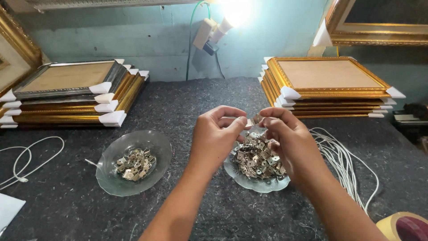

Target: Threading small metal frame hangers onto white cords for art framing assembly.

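Note:
My left hand (216,134) and my right hand (285,136) meet above a glass dish (256,184) heaped with several small metal hanger clips (256,158). Between the fingertips of both hands is one small metal clip (255,119), pinched from both sides. A second glass dish (113,180) to the left holds a smaller pile of the same metal clips (135,163). Both dishes rest on a dark felt-covered table (187,107).
A stack of gold picture frames (67,96) with white corner guards lies at the back left, another stack of gold frames (327,87) at the back right. White cord (345,160) lies right of the full dish, a white cord loop (26,163) far left. A tape roll (403,225) sits bottom right. A lit bulb (234,13) hangs at the wall.

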